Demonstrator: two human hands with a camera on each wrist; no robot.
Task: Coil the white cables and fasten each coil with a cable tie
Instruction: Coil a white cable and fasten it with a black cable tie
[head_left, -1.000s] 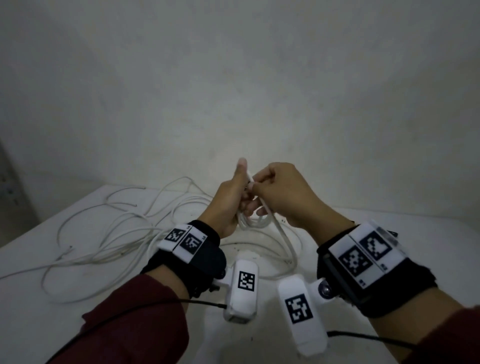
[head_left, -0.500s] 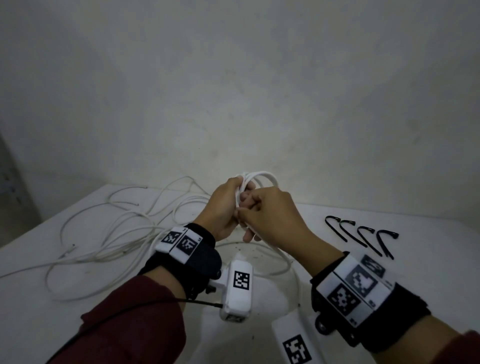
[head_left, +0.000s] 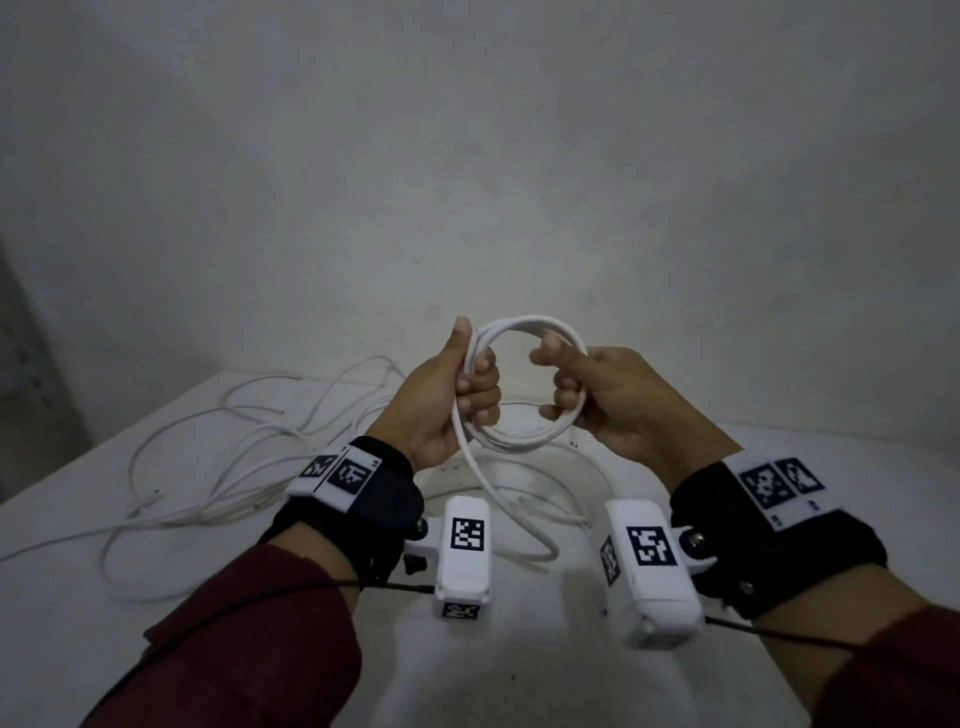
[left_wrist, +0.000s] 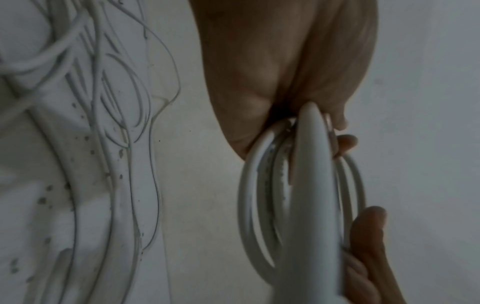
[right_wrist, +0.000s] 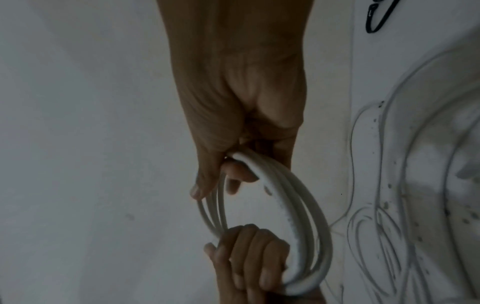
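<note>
Both our hands held one white coil (head_left: 524, 332) above the table (head_left: 779, 467): left hand (head_left: 441, 400) and right hand (head_left: 608, 400) curled around opposite sides; loose cables (head_left: 218, 467) lay left.

A white cable coil (head_left: 524, 332) of several round loops stands upright above the table, gripped on opposite sides by the left hand (head_left: 441, 395) and right hand (head_left: 608, 400). Its loose tail (head_left: 498, 499) hangs to the tabletop. More uncoiled white cables (head_left: 218, 467) sprawl tangled at left. A black cable tie (right_wrist: 376, 18) lies apart.
</note>
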